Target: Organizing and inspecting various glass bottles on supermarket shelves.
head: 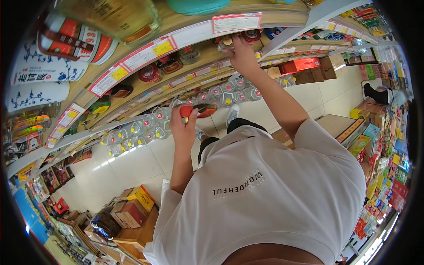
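My left hand (184, 125) is closed around a small red and dark green item (200, 111), possibly a bottle, and holds it in front of the lower shelves. Reaching up to the right, my right hand (244, 57) is at a shelf below the top board. Its thumb and fingers are around a clear bottle with a gold cap (227, 42); the fingertips are partly hidden. Close beside those fingers stands a round red-topped container (251, 35). Farther left on that shelf are another red-topped container (149, 72) and a clear bottle with a red cap (189, 54).
Large bottles and white-and-blue containers (49, 63) stand on the upper shelf, above price tags (237, 22). Clear jugs with red and yellow caps (145, 127) line the floor. Cartons (129, 213) lie behind at left, with a flat box (343, 127) at right. Another person (381, 94) is far right.
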### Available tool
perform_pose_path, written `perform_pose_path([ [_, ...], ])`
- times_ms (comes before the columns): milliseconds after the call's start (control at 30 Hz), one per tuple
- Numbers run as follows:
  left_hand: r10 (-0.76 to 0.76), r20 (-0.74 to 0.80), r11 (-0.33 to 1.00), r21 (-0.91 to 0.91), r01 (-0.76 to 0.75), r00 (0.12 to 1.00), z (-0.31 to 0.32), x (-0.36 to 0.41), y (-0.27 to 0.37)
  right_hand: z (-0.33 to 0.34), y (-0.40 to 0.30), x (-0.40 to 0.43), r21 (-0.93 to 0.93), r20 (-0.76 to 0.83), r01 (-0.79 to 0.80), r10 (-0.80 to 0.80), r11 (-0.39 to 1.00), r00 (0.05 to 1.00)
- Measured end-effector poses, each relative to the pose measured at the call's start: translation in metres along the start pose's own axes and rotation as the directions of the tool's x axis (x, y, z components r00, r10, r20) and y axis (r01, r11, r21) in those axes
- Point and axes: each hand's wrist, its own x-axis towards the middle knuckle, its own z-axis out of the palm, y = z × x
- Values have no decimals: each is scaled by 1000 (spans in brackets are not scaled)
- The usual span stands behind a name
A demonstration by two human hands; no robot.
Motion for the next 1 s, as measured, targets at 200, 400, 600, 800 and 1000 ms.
perform_pose_path([
  [200, 105, -66, 990, 99, -98, 992, 43, 38, 40, -51, -1, -23, 231, 64, -134, 123, 964, 990],
  [400, 191, -72, 977, 113, -182, 979, 98, 98, 81, -114, 37, -77, 450, 137, -332, 304, 829, 943],
  [600, 143, -124, 979, 163, -122, 982, 145, 151, 65, -148, 67, -125, 549, 249, -474, 407, 688, 879],
  [800, 156, -79, 966, 220, -135, 985, 174, 162, 66, -163, 84, -148, 550, 332, -514, 392, 658, 858],
  [1000, 211, -143, 968, 171, -186, 967, 186, 166, 54, -158, 88, -152, 557, 355, -514, 372, 652, 857],
])
